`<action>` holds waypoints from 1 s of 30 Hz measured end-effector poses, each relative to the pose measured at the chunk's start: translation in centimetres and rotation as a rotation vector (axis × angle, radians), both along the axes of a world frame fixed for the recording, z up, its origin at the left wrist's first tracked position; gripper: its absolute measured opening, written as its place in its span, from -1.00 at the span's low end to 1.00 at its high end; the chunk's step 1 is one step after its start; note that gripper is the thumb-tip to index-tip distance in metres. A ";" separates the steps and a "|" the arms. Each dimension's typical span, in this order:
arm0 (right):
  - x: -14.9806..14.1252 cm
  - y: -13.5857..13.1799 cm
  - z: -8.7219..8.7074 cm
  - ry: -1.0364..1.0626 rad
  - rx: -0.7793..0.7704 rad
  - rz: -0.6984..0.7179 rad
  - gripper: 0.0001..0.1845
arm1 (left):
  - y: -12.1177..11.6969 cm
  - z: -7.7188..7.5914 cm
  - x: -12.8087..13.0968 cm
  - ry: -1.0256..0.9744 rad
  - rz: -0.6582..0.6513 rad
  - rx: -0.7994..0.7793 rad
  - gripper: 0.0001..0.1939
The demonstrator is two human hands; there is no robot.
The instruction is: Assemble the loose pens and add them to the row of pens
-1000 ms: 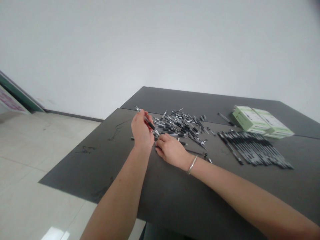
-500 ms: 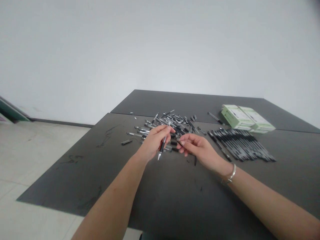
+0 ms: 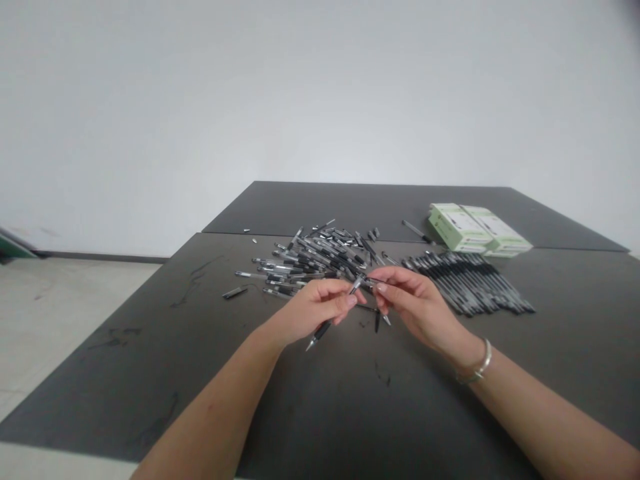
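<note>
Left hand (image 3: 311,311) clamped on pen (image 3: 320,331), right hand (image 3: 425,310) pinching dark part (image 3: 371,281), both before pen pile (image 3: 320,257), boxes (image 3: 460,227) to its right.

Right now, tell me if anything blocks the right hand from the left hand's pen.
Nothing visible does: the right hand is close to the far end of the pen, and the pile of pens lies mostly beyond them.

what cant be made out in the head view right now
Head view:
Dark piece: shape mostly hidden by the right hand
Pen: middle hidden by the left hand
Loose pen pile: lower layer hidden under upper pieces
Green-and-white boxes: print too small and blurred
</note>
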State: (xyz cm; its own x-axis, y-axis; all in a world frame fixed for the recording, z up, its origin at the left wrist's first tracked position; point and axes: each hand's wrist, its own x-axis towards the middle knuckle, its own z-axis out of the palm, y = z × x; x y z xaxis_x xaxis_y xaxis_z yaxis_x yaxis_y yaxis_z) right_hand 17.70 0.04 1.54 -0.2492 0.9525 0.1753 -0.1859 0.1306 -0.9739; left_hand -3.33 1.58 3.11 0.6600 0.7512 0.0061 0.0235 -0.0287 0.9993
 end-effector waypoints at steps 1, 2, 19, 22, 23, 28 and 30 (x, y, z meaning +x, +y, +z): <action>0.0 0.0 0.0 -0.014 0.005 -0.008 -0.82 | 0.0 0.0 0.0 0.003 -0.009 0.008 -0.73; 0.0 -0.1 0.0 -0.032 0.013 -0.017 -0.82 | 0.0 0.1 0.1 0.006 -0.017 0.016 -0.73; -0.5 -0.5 0.2 -0.049 0.056 0.013 -0.88 | 0.4 -0.3 0.5 -0.361 0.354 -0.154 -0.74; -0.6 -0.6 0.3 0.034 0.017 -0.003 -0.88 | 0.7 -0.1 0.6 -0.491 0.434 -0.172 -0.76; -0.7 -0.6 0.4 0.068 -0.002 -0.001 -0.88 | 0.8 -0.1 0.6 -0.513 0.461 -0.181 -0.78; -0.6 -0.6 0.6 0.115 -0.017 -0.008 -0.87 | 1.0 -0.2 0.6 -0.583 0.556 -0.175 -0.77; -0.5 -0.6 0.5 0.096 0.001 0.000 -0.86 | 0.9 -0.1 0.6 -0.593 0.573 -0.174 -0.76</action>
